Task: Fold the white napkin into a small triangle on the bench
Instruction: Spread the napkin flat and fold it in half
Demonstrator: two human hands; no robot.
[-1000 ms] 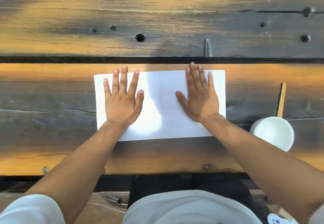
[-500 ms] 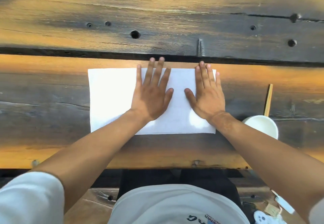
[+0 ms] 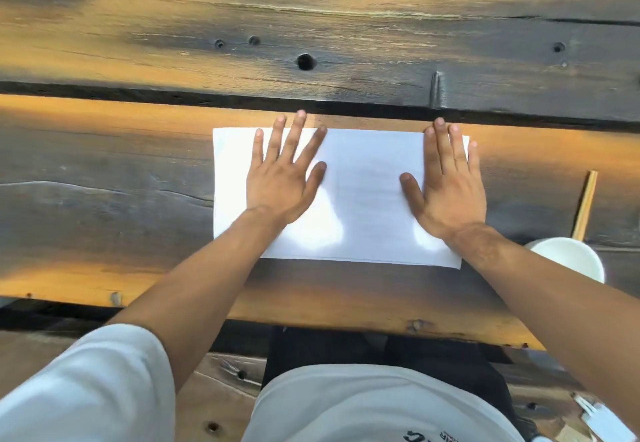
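The white napkin (image 3: 363, 196) lies flat on the wooden bench (image 3: 104, 199) as a wide rectangle. My left hand (image 3: 284, 178) presses flat on its left part, fingers spread and straight, fingertips reaching past the far edge. My right hand (image 3: 446, 182) presses flat on its right end, fingers straight and close together, near the right edge. Both palms cover parts of the napkin. A bare strip of napkin shows between the two hands.
A white cup (image 3: 568, 258) stands on the bench to the right of the napkin, with a thin wooden stick (image 3: 585, 204) beyond it. A dark gap (image 3: 207, 99) separates the near plank from the far plank. My lap is below the bench's near edge.
My left hand slid right to the napkin's middle, then back toward the left part. My right hand stayed pressing on the right end, now nearer the right edge.
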